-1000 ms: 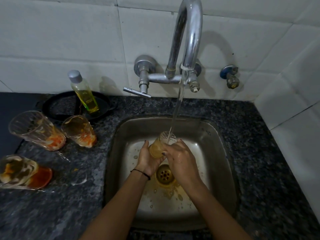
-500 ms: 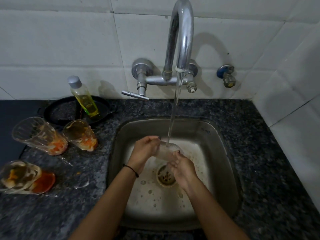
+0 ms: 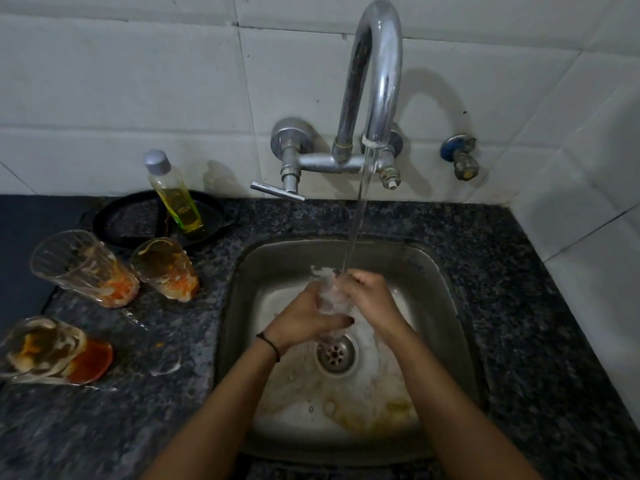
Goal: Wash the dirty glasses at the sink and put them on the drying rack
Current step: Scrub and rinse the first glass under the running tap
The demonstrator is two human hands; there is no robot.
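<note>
- Glass (image 3: 327,299) number one is under the tap (image 3: 375,81) right now, held over the sink (image 3: 446,299) just above the drain (image 3: 335,355), so I'd call this the rinse step.
- Left hand (image 3: 304,318) is wrapped around the lower part of it, fingers curled across the front. Right hand (image 3: 369,296) is clamped on the upper part near the rim, right where the stream lands.
- How it looks: clear, pretty blurry with water splashing over it, and I can't spot any orange gunk on it from here. Can't really tell if it's fully clean inside though.
- Next move, I reckon: tip it out, check the inside, then get it to the drying rack, which isn't in view at all. Wet glass is slippery, so a firm hold is needed.
- Loads left: three dirty glasses on the counter (image 3: 180,393) to my left, two standing ones (image 3: 86,268) (image 3: 166,268) with orange residue at the bottom, plus one lying tipped over (image 3: 52,351) nearer me.
- Soap bottle (image 3: 173,192) sits in a black dish (image 3: 131,220) behind them, untouched.
</note>
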